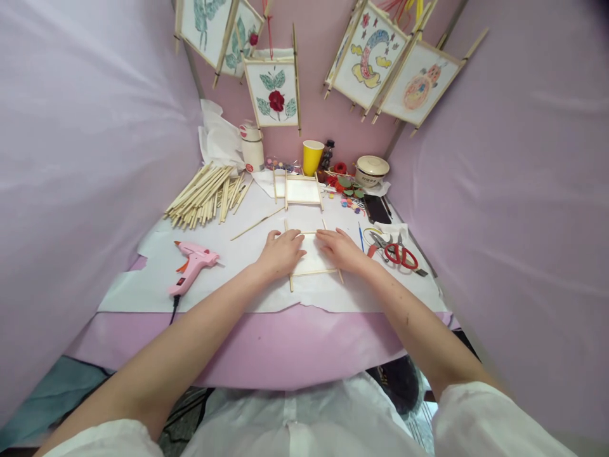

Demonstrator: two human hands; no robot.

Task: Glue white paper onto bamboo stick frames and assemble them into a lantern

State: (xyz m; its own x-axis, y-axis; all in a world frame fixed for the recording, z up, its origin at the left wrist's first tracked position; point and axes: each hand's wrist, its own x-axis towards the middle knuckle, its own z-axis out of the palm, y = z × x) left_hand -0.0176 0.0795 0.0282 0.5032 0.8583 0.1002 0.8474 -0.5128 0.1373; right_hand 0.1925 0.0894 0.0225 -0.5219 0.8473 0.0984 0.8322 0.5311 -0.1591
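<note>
Resting left hand (pixel 280 254) and right hand (pixel 340 249) on one stick frame (pixel 314 273).

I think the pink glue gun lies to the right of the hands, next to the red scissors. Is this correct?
No: the head view shows the pink glue gun left of the left hand; the red scissors lie right of the right hand.
</note>
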